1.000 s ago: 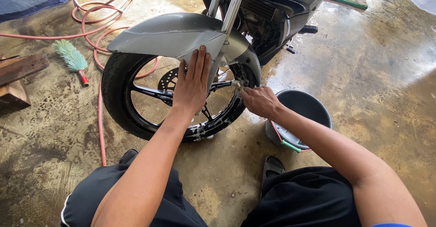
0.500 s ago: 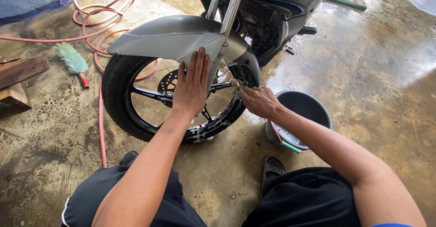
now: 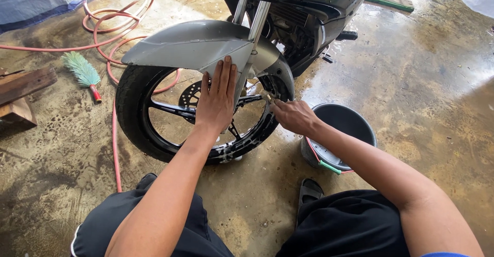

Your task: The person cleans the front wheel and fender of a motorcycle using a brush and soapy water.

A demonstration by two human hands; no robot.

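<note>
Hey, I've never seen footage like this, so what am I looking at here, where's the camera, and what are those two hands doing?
The camera sits on a person's head and looks down, so the two bare arms reaching forward are that person's own. They crouch before the front wheel of a motorbike on wet concrete. The left hand lies flat, fingers spread, against the wheel just under the grey mudguard. The right hand pinches something small and brass-coloured at the wheel's rim; what it is, I cannot tell. On the floor lie a dark bucket at the right, a coiled pink hose, a green brush and wooden blocks at the left.
</note>
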